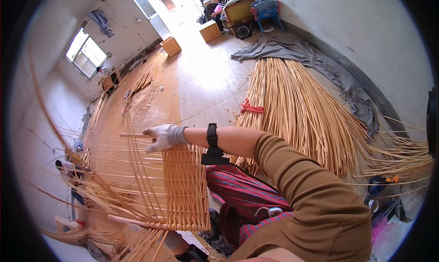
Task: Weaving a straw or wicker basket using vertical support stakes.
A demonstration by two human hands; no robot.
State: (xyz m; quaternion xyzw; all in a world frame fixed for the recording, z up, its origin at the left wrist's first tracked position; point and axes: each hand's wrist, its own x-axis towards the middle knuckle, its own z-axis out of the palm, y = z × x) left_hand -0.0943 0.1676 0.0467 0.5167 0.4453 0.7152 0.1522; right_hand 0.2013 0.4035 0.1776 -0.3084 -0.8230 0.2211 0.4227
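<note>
A partly woven wicker panel stands in front of me, its right part closely woven. Loose thin rods stick out from it to the left. Thicker rods run along its far and near edges. My right hand, in a pale glove with a grey cuff, reaches across and grips the far edge at the thick rod. Low at the near edge, my left hand is gloved too and mostly hidden behind the panel and rods; its fingers do not show. Each wrist wears a black strap.
A large bundle of peeled rods lies to the right, with a red tie and a grey cloth. Two woven boxes stand far off. Other people sit along the left wall and at the back.
</note>
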